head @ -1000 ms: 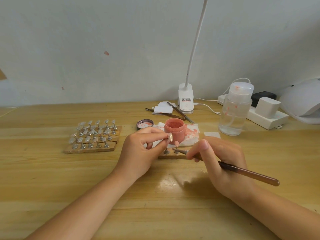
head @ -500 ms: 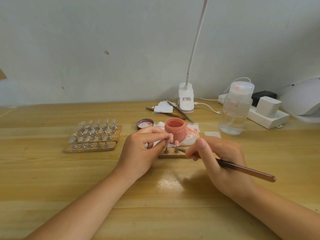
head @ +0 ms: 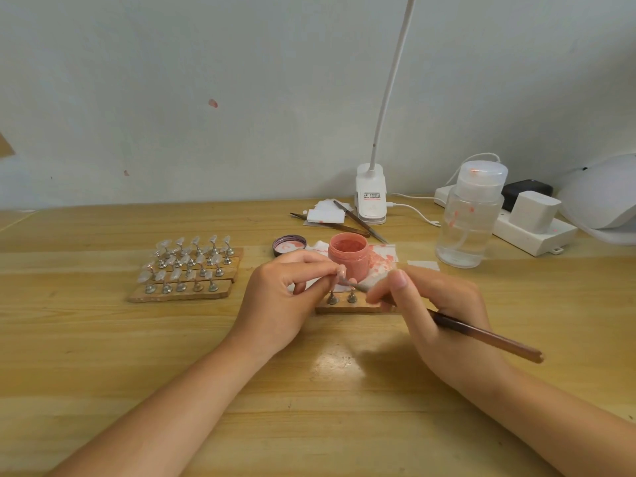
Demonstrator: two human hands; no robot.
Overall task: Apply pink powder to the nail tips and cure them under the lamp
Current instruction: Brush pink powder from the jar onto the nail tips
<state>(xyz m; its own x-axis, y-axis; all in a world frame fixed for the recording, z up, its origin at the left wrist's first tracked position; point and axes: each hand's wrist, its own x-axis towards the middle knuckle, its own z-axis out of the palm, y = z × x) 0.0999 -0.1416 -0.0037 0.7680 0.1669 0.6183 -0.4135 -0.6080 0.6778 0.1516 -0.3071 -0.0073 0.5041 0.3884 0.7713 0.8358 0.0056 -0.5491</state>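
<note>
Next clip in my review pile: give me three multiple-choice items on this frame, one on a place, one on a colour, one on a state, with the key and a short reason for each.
1. Where does the jar lid lie?
A. Left of the powder jar
B. On top of the jar
C. Beside the power strip

2. What colour is the powder in the jar?
A. Blue
B. Pink
C. Yellow

3. What is the right hand doing?
A. Resting flat on the table
B. Gripping the clear bottle
C. Holding a brush

Key:
1 A, the lid lies on the table just left of the open jar.
2 B, the jar's contents are coral pink.
3 C, its fingers pinch the brown brush, whose tip reaches toward the nail tip pinched by the left hand.
</note>
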